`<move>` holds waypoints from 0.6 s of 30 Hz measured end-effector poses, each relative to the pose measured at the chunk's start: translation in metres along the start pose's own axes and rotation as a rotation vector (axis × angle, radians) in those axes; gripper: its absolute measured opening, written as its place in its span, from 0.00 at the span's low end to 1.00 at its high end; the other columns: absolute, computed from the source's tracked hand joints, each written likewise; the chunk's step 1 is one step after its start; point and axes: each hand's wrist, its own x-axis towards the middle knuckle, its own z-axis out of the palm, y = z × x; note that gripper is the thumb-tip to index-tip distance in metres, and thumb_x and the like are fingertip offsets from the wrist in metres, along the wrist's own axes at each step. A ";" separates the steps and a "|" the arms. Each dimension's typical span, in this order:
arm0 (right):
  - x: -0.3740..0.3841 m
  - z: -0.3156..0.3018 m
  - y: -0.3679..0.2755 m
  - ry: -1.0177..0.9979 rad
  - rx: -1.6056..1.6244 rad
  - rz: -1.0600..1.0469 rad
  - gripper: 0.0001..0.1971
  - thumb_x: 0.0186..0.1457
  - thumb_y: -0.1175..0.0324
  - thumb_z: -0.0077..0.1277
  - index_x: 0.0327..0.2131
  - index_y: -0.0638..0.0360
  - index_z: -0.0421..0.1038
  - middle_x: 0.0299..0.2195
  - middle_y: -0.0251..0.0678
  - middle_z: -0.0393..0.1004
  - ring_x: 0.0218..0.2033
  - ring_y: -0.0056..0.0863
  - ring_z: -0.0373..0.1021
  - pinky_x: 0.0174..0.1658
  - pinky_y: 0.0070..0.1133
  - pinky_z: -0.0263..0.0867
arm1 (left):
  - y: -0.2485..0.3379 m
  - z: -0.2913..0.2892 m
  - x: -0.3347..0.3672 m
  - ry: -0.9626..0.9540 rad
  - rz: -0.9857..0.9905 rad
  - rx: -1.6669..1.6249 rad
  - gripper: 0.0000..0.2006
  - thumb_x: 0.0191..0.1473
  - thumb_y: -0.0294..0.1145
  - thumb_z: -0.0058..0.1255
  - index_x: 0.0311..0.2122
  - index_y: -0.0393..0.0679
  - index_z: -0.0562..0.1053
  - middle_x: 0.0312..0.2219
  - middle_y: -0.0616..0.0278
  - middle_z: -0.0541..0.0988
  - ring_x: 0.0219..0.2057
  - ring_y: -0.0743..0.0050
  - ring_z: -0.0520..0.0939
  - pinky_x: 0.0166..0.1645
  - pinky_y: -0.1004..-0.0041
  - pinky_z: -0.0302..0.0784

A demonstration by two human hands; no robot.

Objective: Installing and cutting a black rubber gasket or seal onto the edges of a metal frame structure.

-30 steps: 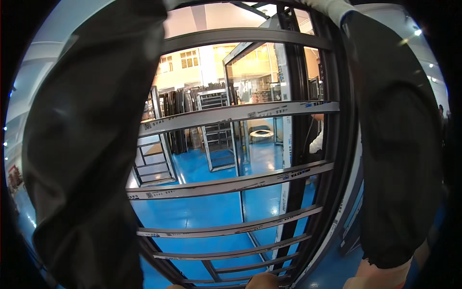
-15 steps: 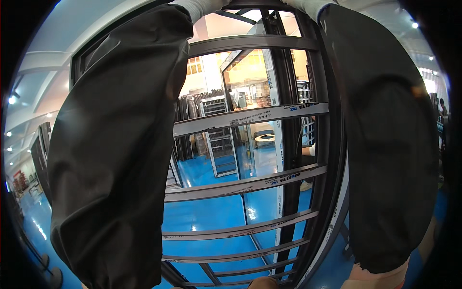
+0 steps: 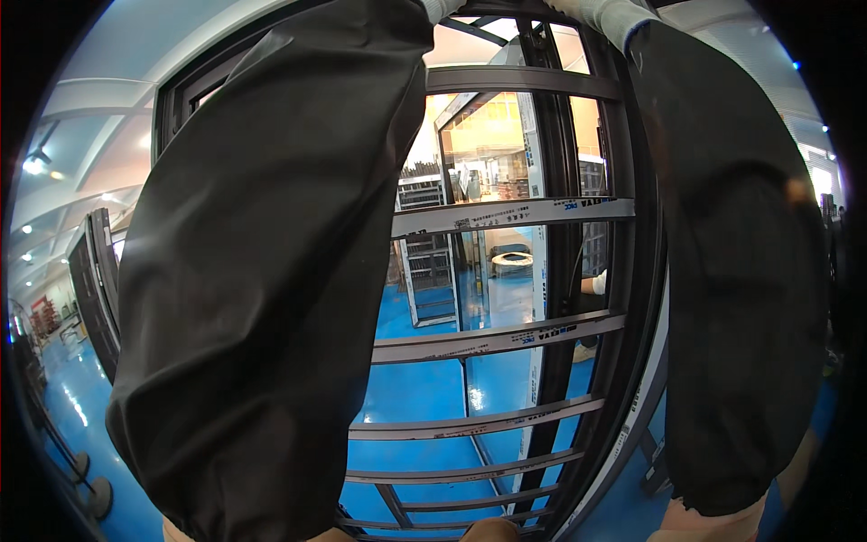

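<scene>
Hands (image 3: 600,11) cropped above; sleeve (image 3: 257,289) partly hides frame (image 3: 513,216).

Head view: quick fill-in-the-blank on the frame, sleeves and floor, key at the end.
1. Both sleeves are ____ in colour.
2. The ____ sleeve hides more of the frame.
3. The colour of the floor seen through the frame is ____.

Missing words: black; left; blue.

Bright ceiling light (image 3: 36,164), glare on floor (image 3: 411,390), warped edges
</scene>
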 end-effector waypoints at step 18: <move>-0.005 0.002 -0.010 0.071 -0.118 0.028 0.21 0.43 0.60 0.53 0.41 0.59 0.69 0.45 0.48 0.69 0.50 0.42 0.65 0.54 0.28 0.58 | 0.026 -0.016 -0.012 0.066 -0.033 -0.442 0.14 0.49 0.39 0.48 0.41 0.49 0.75 0.42 0.56 0.76 0.47 0.56 0.75 0.56 0.56 0.61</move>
